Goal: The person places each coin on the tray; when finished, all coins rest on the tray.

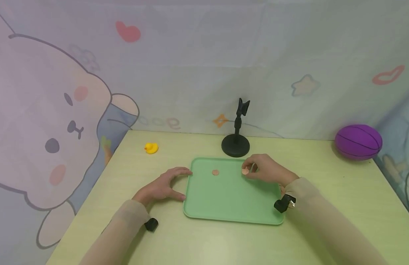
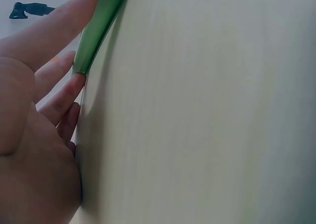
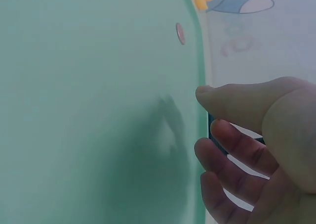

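A light green tray lies on the table. My left hand is at its left edge, fingers spread and fairly straight, with thumb and fingertips touching the rim. Above the tray's far right part, my right hand pinches a copper-coloured coin between thumb and fingers. In the right wrist view that coin is hidden, while the thumb and fingers show over the tray. Another copper-coloured coin lies flat on the tray near its far edge.
Near the right wrist, copper-coloured round pieces show partly, the rest hidden by the sleeve. Behind the tray stands a black stand with a round base. A yellow toy duck sits back left, a purple ball back right.
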Motion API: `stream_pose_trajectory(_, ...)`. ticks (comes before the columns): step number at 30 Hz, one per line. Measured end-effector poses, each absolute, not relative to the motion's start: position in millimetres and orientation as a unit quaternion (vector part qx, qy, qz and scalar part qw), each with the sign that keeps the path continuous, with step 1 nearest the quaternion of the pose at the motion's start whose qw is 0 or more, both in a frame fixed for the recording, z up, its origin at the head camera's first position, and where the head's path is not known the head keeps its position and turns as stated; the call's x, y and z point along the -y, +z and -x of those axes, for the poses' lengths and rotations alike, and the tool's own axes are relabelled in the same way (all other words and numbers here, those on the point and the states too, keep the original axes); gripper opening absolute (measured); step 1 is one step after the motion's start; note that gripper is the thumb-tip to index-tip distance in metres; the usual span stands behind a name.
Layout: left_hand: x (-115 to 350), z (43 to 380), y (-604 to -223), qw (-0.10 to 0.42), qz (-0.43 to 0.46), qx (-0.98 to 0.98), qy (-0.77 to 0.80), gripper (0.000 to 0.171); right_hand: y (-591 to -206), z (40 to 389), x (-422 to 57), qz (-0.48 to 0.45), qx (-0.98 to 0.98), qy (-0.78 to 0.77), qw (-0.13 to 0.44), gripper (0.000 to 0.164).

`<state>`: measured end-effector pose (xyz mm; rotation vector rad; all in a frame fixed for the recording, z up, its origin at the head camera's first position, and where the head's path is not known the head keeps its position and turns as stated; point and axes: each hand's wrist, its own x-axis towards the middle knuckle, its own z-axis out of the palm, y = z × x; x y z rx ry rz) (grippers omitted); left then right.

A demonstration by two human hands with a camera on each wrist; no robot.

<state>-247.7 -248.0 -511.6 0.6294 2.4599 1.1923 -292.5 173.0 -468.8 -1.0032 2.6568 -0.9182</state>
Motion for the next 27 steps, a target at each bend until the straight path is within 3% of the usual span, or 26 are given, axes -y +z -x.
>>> stream_pose_trajectory(27, 247, 248, -513, 0.162, -0.222, -0.861, 0.429, 0.080, -485, 307, -124, 0.362, -0.879, -0.300, 0.076, 0.008)
